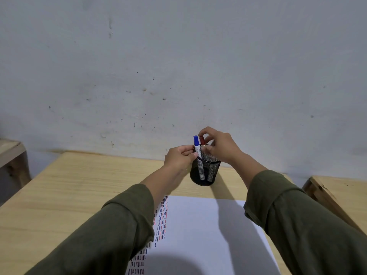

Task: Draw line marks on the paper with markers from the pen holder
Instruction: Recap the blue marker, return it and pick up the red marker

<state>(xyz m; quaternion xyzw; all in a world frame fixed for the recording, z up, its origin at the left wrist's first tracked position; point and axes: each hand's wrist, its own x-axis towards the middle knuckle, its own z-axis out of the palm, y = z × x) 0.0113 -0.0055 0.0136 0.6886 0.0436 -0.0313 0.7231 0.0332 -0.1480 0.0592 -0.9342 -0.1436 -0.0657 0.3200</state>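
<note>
- A pale wooden table stands against a scuffed grey wall, its far edge touching the wall.
- A white sheet of paper lies at the table's near edge; columns of short blue, red and dark line marks run down its left side.
- Two olive-green sleeves reach forward over the paper.
- A black mesh pen holder stands near the table's far edge, just beyond the paper.
- The left hand touches the holder's left rim, fingers pinched on the blue-capped marker, which stands in the holder.
- The right hand hovers over the holder's right rim, fingertips closed on the red-capped marker, also standing inside.
</note>
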